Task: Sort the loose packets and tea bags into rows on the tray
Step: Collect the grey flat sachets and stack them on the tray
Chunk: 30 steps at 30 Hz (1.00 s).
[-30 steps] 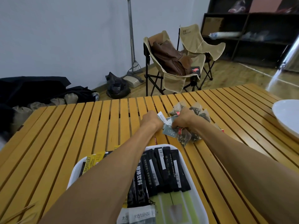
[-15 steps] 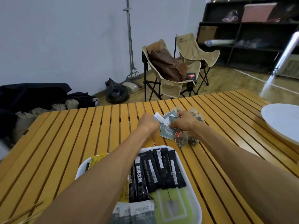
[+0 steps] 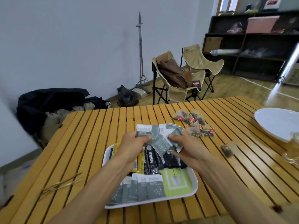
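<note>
My left hand (image 3: 131,147) and my right hand (image 3: 188,149) together hold a fanned bunch of grey-green square packets (image 3: 159,137) above the far end of the white tray (image 3: 193,190). In the tray lie a row of black stick packets (image 3: 155,160), yellow packets (image 3: 140,162) at the left, a near row of grey-green packets (image 3: 142,188) and a light green packet (image 3: 176,180). Several pyramid tea bags (image 3: 193,125) with red tags sit loose on the table beyond my right hand. One more tea bag (image 3: 228,149) lies alone to the right.
A slatted wooden table (image 3: 90,143) carries everything. A white plate (image 3: 278,123) and a glass cup (image 3: 292,151) stand at the right edge. Thin sticks (image 3: 63,185) lie at the near left. Two folding chairs (image 3: 181,78) and dark shelves (image 3: 252,46) stand beyond the table.
Both hands have drawn back from the pile toward the tray, lifting the grey-green packets with them. The tea bags stay behind on the table, now uncovered.
</note>
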### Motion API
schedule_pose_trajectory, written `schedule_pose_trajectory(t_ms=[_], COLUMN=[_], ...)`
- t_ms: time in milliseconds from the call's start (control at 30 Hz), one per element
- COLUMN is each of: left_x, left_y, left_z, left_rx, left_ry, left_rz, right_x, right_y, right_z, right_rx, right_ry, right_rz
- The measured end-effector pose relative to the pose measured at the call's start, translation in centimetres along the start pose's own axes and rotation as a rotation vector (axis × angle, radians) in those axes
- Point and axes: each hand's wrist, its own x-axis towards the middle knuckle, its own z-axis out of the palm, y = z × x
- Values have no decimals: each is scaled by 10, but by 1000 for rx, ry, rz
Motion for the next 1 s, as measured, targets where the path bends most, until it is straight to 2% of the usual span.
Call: schedule_pose_trajectory(t_ms=[233, 500, 667, 800, 900, 1000], left_x=[-29, -33, -33, -41, -41, -45], left_y=[-17, -38, -49, -62, -68, -67], left_z=[-17, -35, -65, -94, -98, -93], left_rx=[140, 371, 443, 571, 712, 741], left_ry=[-80, -235, -92, -174, -154, -147], left_rz=[-7, -52, 51, 40, 119, 148], right_x=[-17, -7, 3, 5, 4, 1], right_y=[23, 45, 40, 34, 33, 35], right_z=[5, 11, 9, -1, -5, -5], right_rx=[-36, -110, -126, -116, -119, -136], right_ry=[17, 93, 121, 148, 168, 168], right_rz=[-29, 48, 46, 61, 60, 55])
